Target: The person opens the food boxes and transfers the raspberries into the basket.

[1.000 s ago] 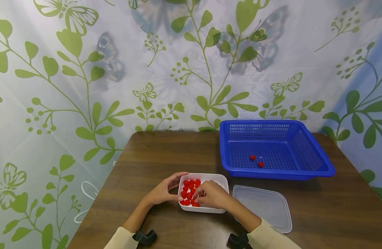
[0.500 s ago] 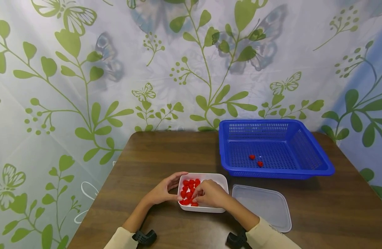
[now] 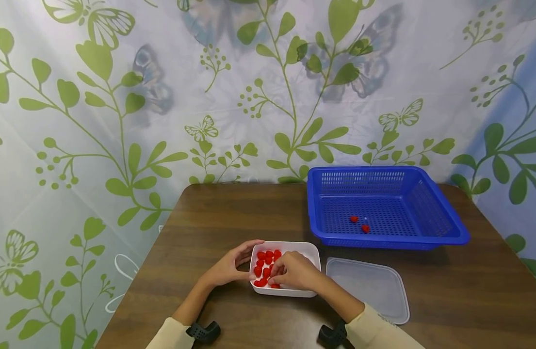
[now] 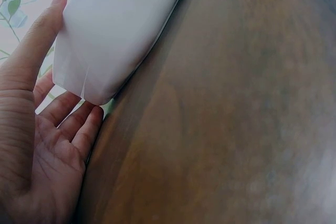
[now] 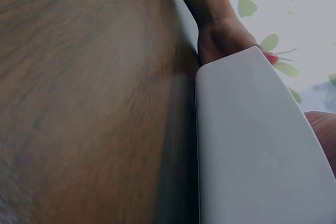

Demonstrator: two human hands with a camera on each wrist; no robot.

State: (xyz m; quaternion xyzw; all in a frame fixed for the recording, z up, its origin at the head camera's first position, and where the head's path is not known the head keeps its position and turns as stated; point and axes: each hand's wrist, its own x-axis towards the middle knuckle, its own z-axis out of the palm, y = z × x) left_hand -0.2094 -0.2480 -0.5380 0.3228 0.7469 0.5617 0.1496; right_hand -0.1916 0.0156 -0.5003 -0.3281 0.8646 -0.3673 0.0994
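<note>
We see one white box (image 3: 289, 293) near the middle of the table's near half, with red pieces (image 3: 257, 271) crowded into its left part; we count at least ten, and the hand over them may hide more. The left hand (image 3: 228, 266) grips the box's left end, thumb at the near side and fingers reaching round toward the far side. The right hand (image 3: 296, 271) dips into the box with bent fingers at the pieces; we cannot tell whether it pinches one. Just right of the box, one translucent lid (image 3: 368, 288) lies flat. Beyond the lid, at the far right, we find one blue basket (image 3: 381, 208) holding two red bits (image 3: 365, 228). All three stand on a brown table (image 3: 233, 213), before a leaf-patterned curtain (image 3: 163, 97).
</note>
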